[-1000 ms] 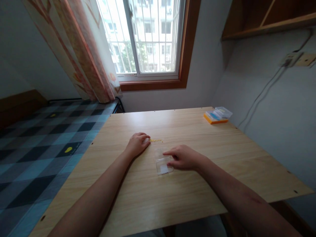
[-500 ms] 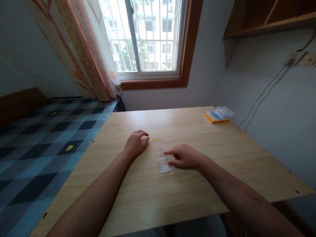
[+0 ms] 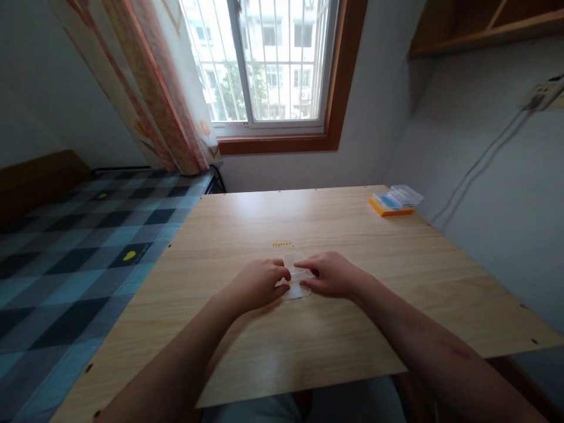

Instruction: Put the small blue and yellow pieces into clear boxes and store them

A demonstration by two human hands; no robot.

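A small clear plastic case (image 3: 296, 290) lies opened on the wooden table, between my two hands. My left hand (image 3: 264, 283) is at the case's left side, thumb and fingertips nearly together, with a tiny yellow piece between them. My right hand (image 3: 330, 275) rests at the right edge of the case, index finger and thumb apart, touching its two halves. Just beyond the case, a short row of several tiny yellow pieces (image 3: 282, 244) lies on the table.
An orange-based box with a clear lid (image 3: 392, 202) stands at the table's (image 3: 352, 341) far right corner. A bed with a checked cover (image 3: 150, 217) is on the left. A cable (image 3: 476, 158) hangs along the right wall.
My left hand has moved right and nearer, from beside the row of yellow pieces to the clear case. My right hand has stayed at the case. The view has shifted slightly.
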